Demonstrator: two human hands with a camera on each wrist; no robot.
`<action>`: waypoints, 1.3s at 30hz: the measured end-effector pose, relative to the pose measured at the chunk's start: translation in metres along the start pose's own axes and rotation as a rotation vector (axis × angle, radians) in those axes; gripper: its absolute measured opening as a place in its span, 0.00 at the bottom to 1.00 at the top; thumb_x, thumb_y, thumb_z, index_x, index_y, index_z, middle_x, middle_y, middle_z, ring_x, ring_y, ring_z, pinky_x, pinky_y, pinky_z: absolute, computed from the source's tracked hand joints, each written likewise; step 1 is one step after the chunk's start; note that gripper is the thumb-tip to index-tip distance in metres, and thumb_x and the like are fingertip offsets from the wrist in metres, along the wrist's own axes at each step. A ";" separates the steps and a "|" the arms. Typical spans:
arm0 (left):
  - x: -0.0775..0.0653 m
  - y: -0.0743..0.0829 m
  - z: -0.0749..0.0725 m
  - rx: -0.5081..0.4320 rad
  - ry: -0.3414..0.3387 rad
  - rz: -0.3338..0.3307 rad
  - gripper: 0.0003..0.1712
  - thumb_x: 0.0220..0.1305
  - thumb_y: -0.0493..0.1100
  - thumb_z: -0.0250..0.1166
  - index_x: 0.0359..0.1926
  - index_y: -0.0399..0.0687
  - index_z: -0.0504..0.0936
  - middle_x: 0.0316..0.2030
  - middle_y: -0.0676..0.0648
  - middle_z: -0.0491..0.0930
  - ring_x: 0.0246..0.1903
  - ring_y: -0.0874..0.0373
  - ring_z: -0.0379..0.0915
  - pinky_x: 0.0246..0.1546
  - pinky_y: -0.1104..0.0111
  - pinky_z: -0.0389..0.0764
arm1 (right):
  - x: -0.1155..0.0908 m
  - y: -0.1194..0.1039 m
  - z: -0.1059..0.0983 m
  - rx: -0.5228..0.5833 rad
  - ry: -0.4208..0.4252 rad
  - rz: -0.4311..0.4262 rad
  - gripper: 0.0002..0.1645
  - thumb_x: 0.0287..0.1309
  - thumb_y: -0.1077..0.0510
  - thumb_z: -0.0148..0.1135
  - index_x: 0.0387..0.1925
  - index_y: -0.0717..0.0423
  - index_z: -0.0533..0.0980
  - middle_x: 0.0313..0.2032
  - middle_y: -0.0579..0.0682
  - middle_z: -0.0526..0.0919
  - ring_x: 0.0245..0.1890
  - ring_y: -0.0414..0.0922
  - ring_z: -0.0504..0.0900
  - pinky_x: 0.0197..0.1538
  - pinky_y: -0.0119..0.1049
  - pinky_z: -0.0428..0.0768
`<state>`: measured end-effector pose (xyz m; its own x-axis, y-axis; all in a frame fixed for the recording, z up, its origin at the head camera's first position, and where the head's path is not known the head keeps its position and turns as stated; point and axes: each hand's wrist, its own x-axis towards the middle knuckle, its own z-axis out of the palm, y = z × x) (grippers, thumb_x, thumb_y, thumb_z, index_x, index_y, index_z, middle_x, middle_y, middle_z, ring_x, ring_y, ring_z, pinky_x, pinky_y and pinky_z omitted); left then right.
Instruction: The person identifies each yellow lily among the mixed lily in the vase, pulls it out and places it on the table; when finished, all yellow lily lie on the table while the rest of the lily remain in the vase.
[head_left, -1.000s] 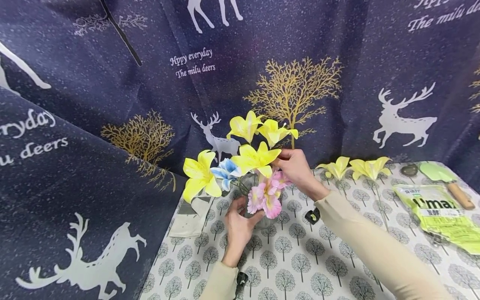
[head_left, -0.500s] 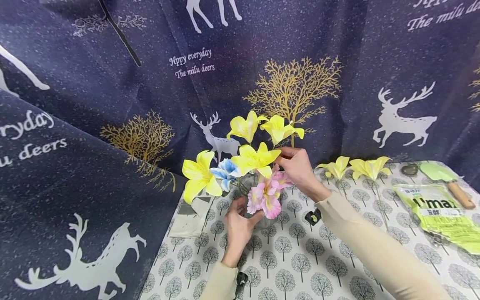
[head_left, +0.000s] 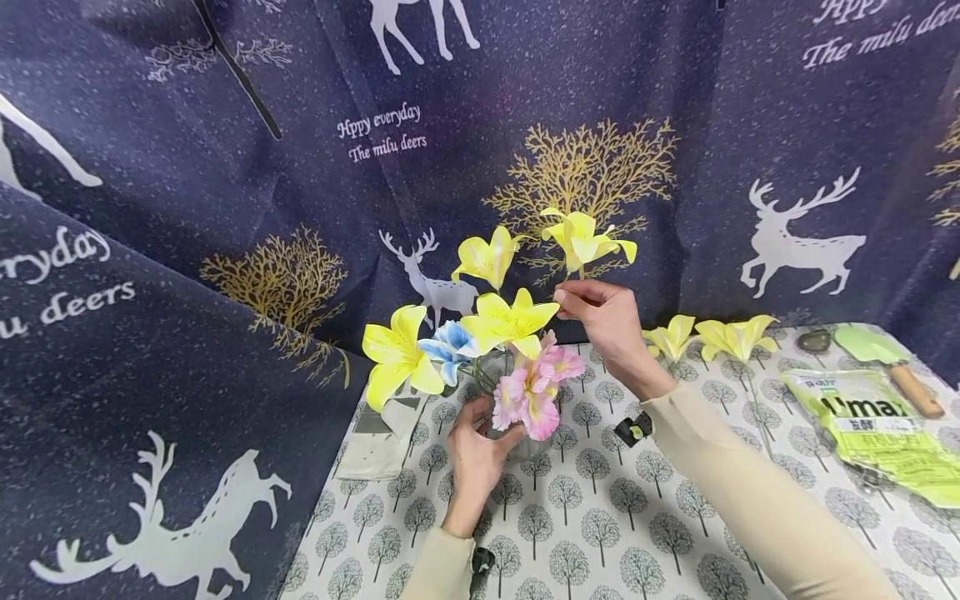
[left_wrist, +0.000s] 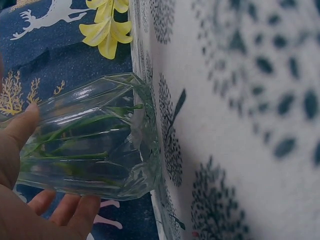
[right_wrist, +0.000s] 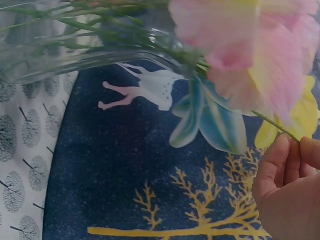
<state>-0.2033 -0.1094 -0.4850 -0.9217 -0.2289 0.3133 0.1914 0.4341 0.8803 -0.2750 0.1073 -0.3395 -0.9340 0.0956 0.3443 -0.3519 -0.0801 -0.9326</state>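
My left hand (head_left: 476,458) curls round a clear glass vase (left_wrist: 95,125) standing on the cloth, thumb on one side and fingers on the other. Green stems show through its wall. Up at the back right of the bouquet, my right hand (head_left: 613,329) pinches a yellow lily (head_left: 583,240) by its thin green stem (right_wrist: 275,123), thumb against fingertips. Its bloom stands above the hand, apart from the others. Around the vase mouth are more yellow lilies (head_left: 510,319), a blue-and-white flower (head_left: 451,346) and a pink flower (head_left: 538,387), which hides much of the vase in the head view.
Two loose yellow lilies (head_left: 738,335) lie on the tree-print tablecloth (head_left: 600,533) at the back right. Beyond them are a green trowel (head_left: 915,392) with a wooden handle and a yellow-green bag (head_left: 873,433). A whitish cloth (head_left: 375,450) lies left of the vase; a dark deer-print curtain hangs behind.
My right hand has moved up and slightly right, and the pinched yellow lily has risen with it, away from the other blooms. The left hand stays on the vase.
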 end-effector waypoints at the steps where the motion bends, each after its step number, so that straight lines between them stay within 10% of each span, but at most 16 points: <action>1: 0.000 0.000 0.000 0.000 0.000 -0.001 0.43 0.35 0.50 0.86 0.55 0.48 0.79 0.53 0.44 0.85 0.50 0.45 0.85 0.54 0.55 0.86 | 0.000 -0.002 -0.001 0.024 0.007 -0.004 0.16 0.62 0.57 0.69 0.45 0.66 0.83 0.34 0.38 0.89 0.31 0.36 0.88 0.42 0.29 0.89; 39: -0.001 0.001 0.001 0.032 0.035 0.055 0.39 0.37 0.44 0.85 0.55 0.46 0.80 0.49 0.42 0.87 0.44 0.47 0.87 0.48 0.62 0.89 | -0.003 -0.089 -0.066 0.553 0.208 -0.342 0.06 0.52 0.74 0.69 0.35 0.74 0.82 0.30 0.57 0.90 0.25 0.45 0.87 0.32 0.31 0.88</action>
<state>-0.2027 -0.1078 -0.4853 -0.8977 -0.2337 0.3734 0.2298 0.4747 0.8496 -0.2366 0.1797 -0.2645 -0.7530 0.3897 0.5303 -0.6564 -0.5018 -0.5633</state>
